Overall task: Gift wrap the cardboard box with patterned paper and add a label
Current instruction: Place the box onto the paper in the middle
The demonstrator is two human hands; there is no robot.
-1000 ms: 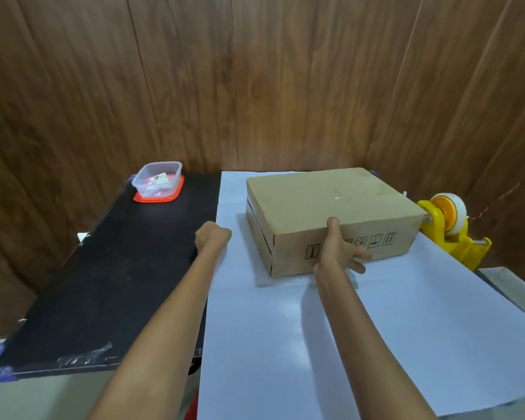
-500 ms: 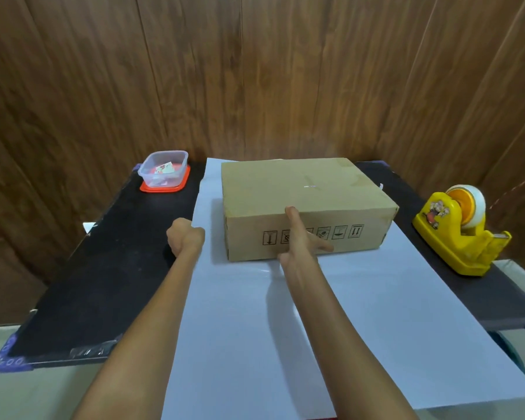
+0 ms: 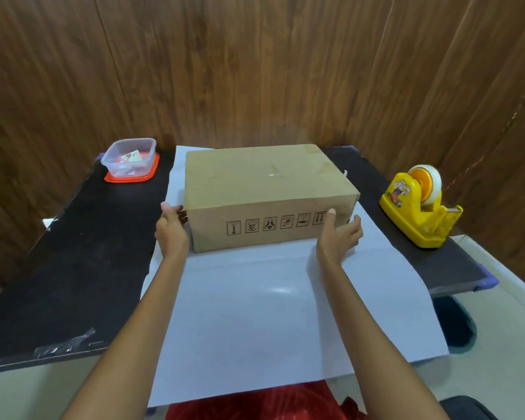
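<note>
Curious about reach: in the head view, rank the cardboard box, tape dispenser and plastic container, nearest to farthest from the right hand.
From the right hand:
1. cardboard box, directly in front.
2. tape dispenser, off to the right.
3. plastic container, far left corner.

Black tabletop (image 3: 73,268) against wooden wall (image 3: 255,71); red cloth (image 3: 255,403), perhaps, at near edge.

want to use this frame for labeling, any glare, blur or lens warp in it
Head view: a soft glare patch on the white paper in front of the cardboard box; wide-angle warp bows the wall planks and the black table edges; the box symbols read clearly; the left hand and right hand look slightly soft.
</note>
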